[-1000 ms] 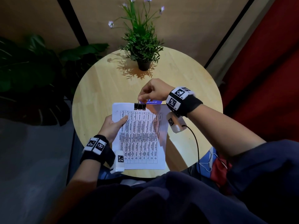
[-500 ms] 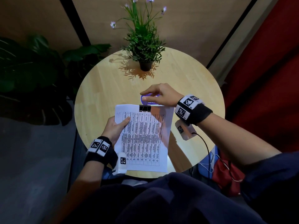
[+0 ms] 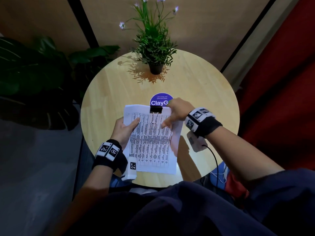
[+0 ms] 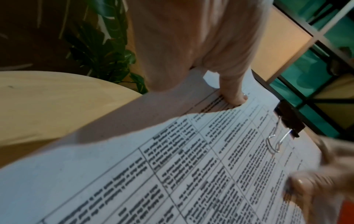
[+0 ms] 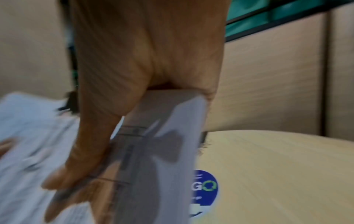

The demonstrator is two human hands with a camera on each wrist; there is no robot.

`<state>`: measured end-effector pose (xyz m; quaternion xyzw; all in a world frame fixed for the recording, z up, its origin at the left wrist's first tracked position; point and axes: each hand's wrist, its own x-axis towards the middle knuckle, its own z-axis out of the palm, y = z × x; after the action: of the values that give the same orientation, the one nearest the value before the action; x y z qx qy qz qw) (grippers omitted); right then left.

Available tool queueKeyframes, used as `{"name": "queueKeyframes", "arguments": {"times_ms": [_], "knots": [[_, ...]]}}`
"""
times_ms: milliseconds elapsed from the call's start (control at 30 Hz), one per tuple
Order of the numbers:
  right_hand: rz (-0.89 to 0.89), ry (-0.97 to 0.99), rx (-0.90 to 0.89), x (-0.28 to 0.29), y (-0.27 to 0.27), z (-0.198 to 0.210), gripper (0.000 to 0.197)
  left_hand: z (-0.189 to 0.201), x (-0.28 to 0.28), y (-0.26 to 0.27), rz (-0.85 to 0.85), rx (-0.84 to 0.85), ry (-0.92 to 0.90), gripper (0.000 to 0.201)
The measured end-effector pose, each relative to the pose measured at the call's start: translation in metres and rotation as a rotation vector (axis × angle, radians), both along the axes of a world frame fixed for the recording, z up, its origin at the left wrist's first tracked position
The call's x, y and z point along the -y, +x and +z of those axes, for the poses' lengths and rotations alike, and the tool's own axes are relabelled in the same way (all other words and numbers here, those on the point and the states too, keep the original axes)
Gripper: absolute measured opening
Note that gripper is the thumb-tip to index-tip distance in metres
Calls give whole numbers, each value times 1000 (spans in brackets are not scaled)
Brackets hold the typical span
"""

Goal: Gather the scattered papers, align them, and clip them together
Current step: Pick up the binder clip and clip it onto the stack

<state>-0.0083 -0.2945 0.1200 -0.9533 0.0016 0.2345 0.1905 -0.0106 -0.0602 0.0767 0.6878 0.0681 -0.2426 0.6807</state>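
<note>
Paper stack (image 3: 151, 143) held above the counter's (image 3: 105, 99) near edge, long axis running near to far. Left hand (image 3: 123, 129) pinches its left edge, thumb on top; right hand (image 3: 177, 111) pinches the far right corner. Binder clip (image 3: 156, 109) bites the far edge, nearer the right hand.
</note>
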Motion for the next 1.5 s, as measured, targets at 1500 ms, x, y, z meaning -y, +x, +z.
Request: {"name": "queueKeyframes", "arguments": {"times_ms": [1500], "knots": [[-1028, -4, -84, 170, -37, -71, 6, -30, 219, 36, -439, -305, 404, 51]]}}
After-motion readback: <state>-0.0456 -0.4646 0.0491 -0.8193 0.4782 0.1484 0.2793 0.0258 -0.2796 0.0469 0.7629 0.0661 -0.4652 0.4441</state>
